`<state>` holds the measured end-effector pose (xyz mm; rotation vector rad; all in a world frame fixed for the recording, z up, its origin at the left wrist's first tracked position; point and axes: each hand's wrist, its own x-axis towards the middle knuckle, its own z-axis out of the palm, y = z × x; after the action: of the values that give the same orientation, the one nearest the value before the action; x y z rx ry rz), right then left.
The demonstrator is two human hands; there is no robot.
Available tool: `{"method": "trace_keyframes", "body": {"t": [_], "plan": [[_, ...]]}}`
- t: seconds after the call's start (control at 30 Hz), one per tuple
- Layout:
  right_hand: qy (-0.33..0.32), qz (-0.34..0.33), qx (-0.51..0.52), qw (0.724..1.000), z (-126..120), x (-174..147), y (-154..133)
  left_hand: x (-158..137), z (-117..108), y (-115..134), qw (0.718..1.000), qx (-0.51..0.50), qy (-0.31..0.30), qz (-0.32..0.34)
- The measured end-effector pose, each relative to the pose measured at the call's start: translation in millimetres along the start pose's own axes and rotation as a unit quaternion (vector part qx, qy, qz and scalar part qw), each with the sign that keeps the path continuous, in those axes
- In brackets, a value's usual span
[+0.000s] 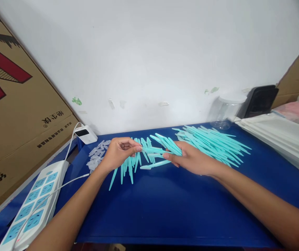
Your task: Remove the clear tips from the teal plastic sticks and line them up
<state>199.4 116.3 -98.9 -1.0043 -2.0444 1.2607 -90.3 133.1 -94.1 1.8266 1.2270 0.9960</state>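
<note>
My right hand (184, 157) is closed around a bunch of slim turquoise eyebrow razors (171, 144), which fan out toward the left. Between the thumb and fingertips of my left hand (120, 151) is the tip of one turquoise razor (151, 150) that reaches across from the right hand. Whether a clear cap sits on that tip is too small to tell. Beneath and beside my left hand lies a loose row of turquoise razors (129, 169). To the left of it is a small heap of translucent plastic caps (97, 155). A larger pile of turquoise razors (212, 143) lies behind my right hand.
A white power strip (38, 198) with cables lies along the left edge of the blue table (165, 209). A white device (86, 134) stands against the wall. At right are a clear lidded jar (226, 111), a black holder (260, 99) and stacked white material (282, 132).
</note>
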Motion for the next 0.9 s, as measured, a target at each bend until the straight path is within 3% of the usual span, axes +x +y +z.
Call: {"method": "trace_keyframes", "body": {"t": [0.13,0.2,0.27,0.33,0.43,0.63,0.8,0.9], "plan": [[-0.021,0.026,-0.013,0.999,0.4,-0.6,-0.3,8.1,-38.4,-16.0,0.987,0.156,-0.033,-0.016],[-0.025,0.028,-0.024,0.999,-0.1,-1.2,0.9,10.3,-65.0,-26.2,0.947,0.319,-0.021,-0.018],[-0.031,0.025,-0.029,0.999,-0.6,-1.6,1.6,9.7,-89.9,-35.9,0.905,0.420,-0.023,-0.058],[-0.046,0.022,-0.032,0.998,-0.9,-1.5,1.0,6.9,-109.8,-43.8,0.887,0.442,-0.056,-0.121],[-0.062,0.022,-0.042,0.997,-0.8,-1.5,-1.6,1.6,-129.1,-51.8,0.881,0.420,-0.114,-0.187],[-0.062,0.045,-0.039,0.996,0.0,-3.1,-3.8,0.5,-139.7,-62.0,0.878,0.398,-0.138,-0.229],[-0.044,0.046,-0.041,0.997,1.2,-1.8,-2.5,2.7,-131.0,-65.0,0.868,0.394,-0.153,-0.259],[-0.041,0.039,-0.035,0.998,0.7,-0.8,0.0,2.5,-123.6,-59.3,0.879,0.380,-0.155,-0.244]]}}
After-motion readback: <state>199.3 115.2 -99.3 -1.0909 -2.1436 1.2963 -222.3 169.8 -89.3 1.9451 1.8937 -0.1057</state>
